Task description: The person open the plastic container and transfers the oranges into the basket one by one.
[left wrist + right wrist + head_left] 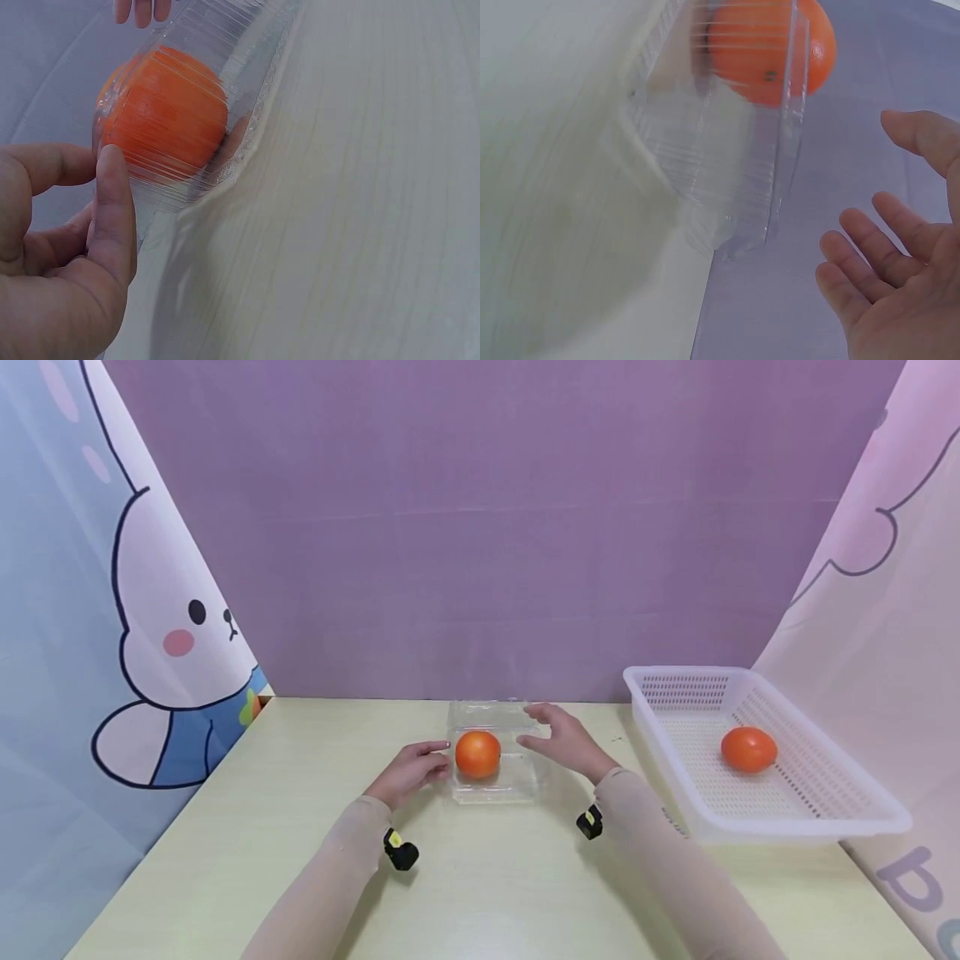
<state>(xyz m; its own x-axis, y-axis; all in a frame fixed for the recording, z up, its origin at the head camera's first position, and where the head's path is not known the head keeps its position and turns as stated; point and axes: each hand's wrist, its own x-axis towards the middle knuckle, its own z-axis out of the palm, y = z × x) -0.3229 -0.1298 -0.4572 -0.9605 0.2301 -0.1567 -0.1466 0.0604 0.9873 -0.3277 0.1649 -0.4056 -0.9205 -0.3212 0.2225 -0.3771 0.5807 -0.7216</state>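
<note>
A clear plastic clamshell box [517,781] lies on the table with its lid [487,715] folded back toward the purple cloth. In its left half sits a round orange [477,754], seen through the ribbed wall in the left wrist view. My left hand [415,772] is at the box's left side, thumb and forefinger pinching the rim. Over the right side, my right hand [564,742] hovers with fingers spread and holds nothing. The right wrist view shows its palm [907,300] apart from the box wall.
To the right stands a white perforated plastic basket [675,777] holding a red-orange tomato-like fruit [748,749]. A purple cloth [487,527] hangs behind the pale wooden table [480,893], and printed cloths [172,652] close in both sides.
</note>
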